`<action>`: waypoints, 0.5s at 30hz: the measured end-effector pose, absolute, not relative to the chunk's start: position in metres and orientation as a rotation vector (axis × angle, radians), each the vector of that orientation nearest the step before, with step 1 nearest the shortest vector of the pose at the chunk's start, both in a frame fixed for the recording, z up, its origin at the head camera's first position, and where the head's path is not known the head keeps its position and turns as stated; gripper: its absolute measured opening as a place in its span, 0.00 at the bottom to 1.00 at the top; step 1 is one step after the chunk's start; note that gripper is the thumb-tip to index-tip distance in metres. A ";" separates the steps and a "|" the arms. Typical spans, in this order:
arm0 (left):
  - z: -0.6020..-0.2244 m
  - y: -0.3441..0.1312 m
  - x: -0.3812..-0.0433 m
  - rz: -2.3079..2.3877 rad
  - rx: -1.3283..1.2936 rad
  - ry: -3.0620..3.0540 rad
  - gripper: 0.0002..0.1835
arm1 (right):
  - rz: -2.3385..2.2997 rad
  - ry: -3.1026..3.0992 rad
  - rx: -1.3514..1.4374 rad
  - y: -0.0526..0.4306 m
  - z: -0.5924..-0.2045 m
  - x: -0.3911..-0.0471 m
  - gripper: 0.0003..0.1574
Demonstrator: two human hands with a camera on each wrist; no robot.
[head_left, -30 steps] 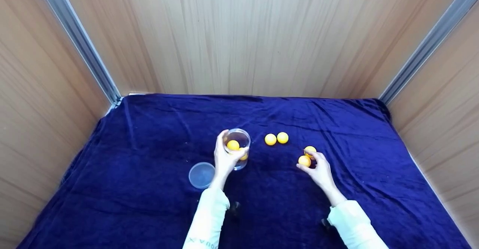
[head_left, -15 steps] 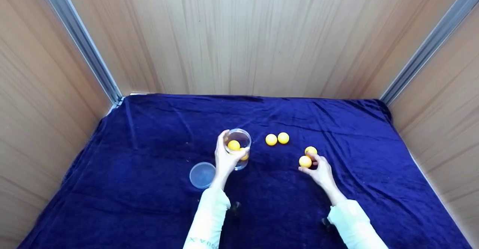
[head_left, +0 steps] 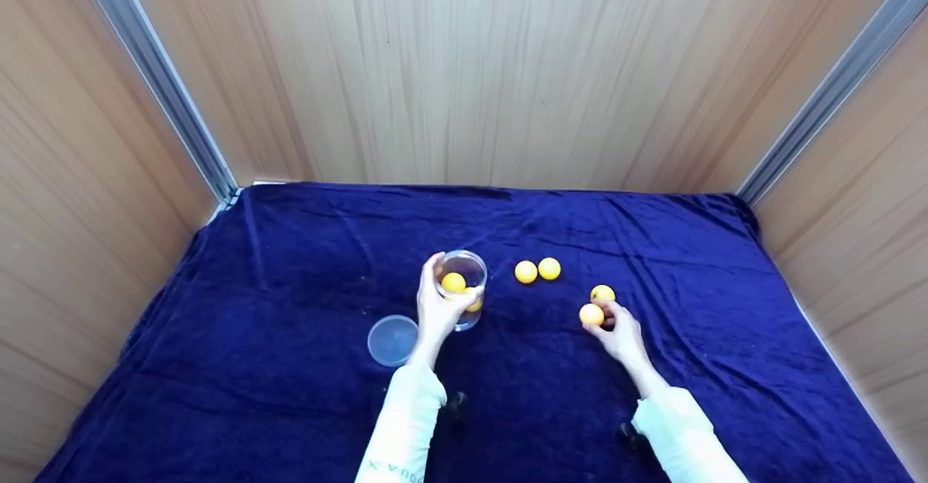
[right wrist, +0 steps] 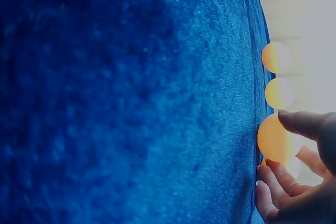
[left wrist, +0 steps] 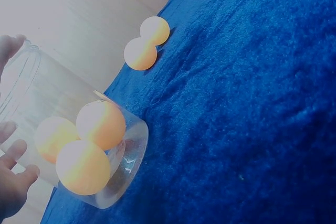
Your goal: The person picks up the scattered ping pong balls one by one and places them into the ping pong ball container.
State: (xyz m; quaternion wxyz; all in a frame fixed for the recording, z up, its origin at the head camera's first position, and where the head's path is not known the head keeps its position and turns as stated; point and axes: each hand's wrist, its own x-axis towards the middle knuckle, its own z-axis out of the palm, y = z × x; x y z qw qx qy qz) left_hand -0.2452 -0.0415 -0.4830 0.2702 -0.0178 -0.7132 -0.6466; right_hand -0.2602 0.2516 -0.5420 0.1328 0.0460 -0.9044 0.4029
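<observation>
My left hand (head_left: pixel 438 312) grips a clear plastic jar (head_left: pixel 464 320) near its rim. The jar stands upright on the cloth. Inside lie several orange ping-pong balls; three show in the left wrist view, one of them a front ball (left wrist: pixel 83 167). To the right, my right hand (head_left: pixel 620 331) pinches a ping-pong ball (head_left: pixel 591 315) between thumb and fingers, low at the cloth. In the right wrist view the thumb lies on one side of this ball (right wrist: pixel 274 137), with fingertips on the other. Just behind it is another ball (head_left: pixel 602 293), partly hidden by the fingers.
Two more ping-pong balls, a left one (head_left: pixel 525 272) and a right one (head_left: pixel 549 268), lie side by side between the hands. A round translucent lid (head_left: pixel 392 340) rests beside the left wrist. Dark blue cloth (head_left: pixel 290 396) covers the table; wooden panels (head_left: pixel 464 69) enclose it.
My right thumb and fingers have shifted slightly around the near ball, and the fingers cover less of the ball behind. The left hand and jar stay put.
</observation>
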 end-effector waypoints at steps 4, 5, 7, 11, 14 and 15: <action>-0.482 -0.042 -0.245 -1.736 -0.046 -1.921 0.40 | 1.173 -2.607 0.133 0.251 -0.543 -0.261 0.25; -0.482 -0.042 -0.245 -1.735 -0.051 -1.918 0.40 | 1.179 -2.603 0.129 0.251 -0.543 -0.261 0.25; -0.482 -0.042 -0.245 -1.734 -0.061 -1.909 0.40 | 1.185 -2.596 0.118 0.251 -0.544 -0.260 0.24; -0.482 -0.042 -0.245 -1.735 -0.068 -1.904 0.40 | 1.205 -2.578 0.107 0.249 -0.544 -0.259 0.24; -0.482 -0.042 -0.245 -1.740 -0.060 -1.913 0.40 | 1.233 -2.563 0.104 0.247 -0.542 -0.257 0.24; -0.482 -0.042 -0.245 -1.740 -0.054 -1.917 0.40 | 1.242 -2.560 0.107 0.246 -0.541 -0.256 0.25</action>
